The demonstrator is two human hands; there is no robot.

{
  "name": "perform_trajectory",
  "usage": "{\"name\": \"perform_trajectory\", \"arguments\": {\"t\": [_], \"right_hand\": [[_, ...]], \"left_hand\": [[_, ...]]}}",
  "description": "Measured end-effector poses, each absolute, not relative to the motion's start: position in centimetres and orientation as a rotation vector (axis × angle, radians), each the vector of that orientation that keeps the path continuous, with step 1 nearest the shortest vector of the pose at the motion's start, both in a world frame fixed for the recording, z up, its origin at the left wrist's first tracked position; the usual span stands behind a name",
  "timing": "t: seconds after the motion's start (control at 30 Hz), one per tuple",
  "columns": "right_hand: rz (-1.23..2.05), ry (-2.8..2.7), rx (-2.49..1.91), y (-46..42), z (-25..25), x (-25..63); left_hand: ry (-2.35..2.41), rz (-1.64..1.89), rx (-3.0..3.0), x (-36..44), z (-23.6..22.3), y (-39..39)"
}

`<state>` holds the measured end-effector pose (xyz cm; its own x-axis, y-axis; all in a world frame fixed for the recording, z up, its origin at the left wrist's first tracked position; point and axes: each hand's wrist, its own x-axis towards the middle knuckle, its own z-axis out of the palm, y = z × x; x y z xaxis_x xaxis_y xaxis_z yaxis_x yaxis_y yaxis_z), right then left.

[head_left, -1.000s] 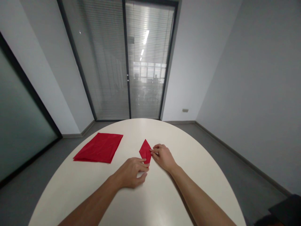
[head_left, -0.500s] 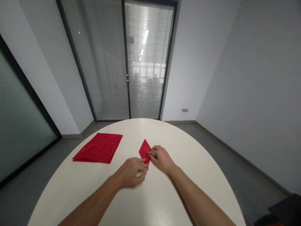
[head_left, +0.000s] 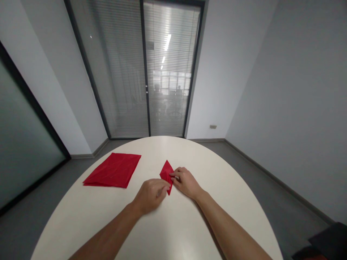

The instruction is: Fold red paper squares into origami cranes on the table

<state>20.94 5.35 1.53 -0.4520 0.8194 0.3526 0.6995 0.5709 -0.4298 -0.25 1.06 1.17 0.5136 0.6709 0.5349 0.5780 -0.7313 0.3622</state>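
Observation:
A small red folded paper, shaped like a narrow diamond, lies on the round white table with one point facing away from me. My left hand comes in from the lower left, its thumb and fingers pinched at the paper's near left edge. At the right edge, the fingertips of my right hand are closed on the paper against the tabletop. My fingers cover part of its lower half. To the left lies a larger stack of flat red paper.
Beyond the table stands a glass partition with blinds and dark frames. A wall socket sits low on the white wall. A dark object, only partly visible, is at the lower right.
My left hand has shifted slightly up, its fingers drawn together into a pinch, and the paper's near point now shows. My right hand has stayed in place.

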Motion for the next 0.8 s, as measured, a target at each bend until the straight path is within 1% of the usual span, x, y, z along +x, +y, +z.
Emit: {"name": "perform_trajectory", "arguments": {"t": [0.13, 0.27, 0.47, 0.8], "right_hand": [[0.279, -2.297, -1.204, 5.3, 1.5, 20.9], [0.264, -2.304, -1.204, 5.2, 1.4, 20.9], [0.252, -2.296, -1.231, 5.1, 1.3, 20.9], [0.232, -2.294, -1.257, 4.7, 1.8, 20.6]], "left_hand": [[1.338, 0.87, 2.563, -0.2, 0.3, 1.9], [1.392, 0.746, 2.585, -0.4, -0.8, 2.3], [1.448, 0.802, 2.621, -0.6, -1.6, 2.4], [1.424, 0.925, 2.592, -0.5, -1.6, 2.4]]}}
